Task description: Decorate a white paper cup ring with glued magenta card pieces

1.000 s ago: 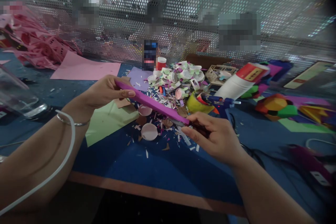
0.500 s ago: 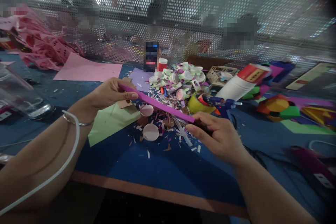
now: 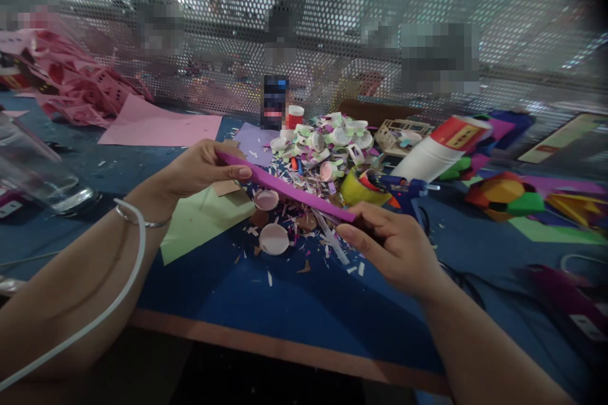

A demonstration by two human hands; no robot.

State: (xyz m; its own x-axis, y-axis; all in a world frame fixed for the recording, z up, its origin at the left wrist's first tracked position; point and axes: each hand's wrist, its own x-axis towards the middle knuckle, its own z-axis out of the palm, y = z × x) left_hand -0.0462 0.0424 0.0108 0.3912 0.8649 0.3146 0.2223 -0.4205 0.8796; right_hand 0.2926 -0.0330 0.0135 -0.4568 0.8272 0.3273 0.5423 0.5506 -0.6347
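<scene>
A long, narrow purple paper strip (image 3: pixel 289 191) stretches between my two hands above the table. My left hand (image 3: pixel 204 164) pinches its left end between thumb and fingers. At the lower right end, my right hand (image 3: pixel 392 243) grips the strip the same way. The strip bows slightly and slants down to the right. Below it lie two round whitish discs (image 3: pixel 274 239) among scattered paper scraps (image 3: pixel 308 221). A light green paper sheet (image 3: pixel 204 221) rests under my left hand. Just beyond my right hand is a blue glue gun (image 3: pixel 408 190) at a yellow tape roll (image 3: pixel 358 186).
Behind the strip rises a heap of small paper-and-disc pieces (image 3: pixel 337 142). A white-and-red cylinder (image 3: pixel 437 149) leans at the right, near a multicoloured paper shape (image 3: pixel 506 195). Pink paper (image 3: pixel 161 123) and a clear container (image 3: pixel 42 164) lie left. A perforated metal screen (image 3: pixel 323 25) stands behind.
Almost nothing differs. Both hands keep hold of the purple paper strip in nearly the same position, and the view has shifted very slightly.
</scene>
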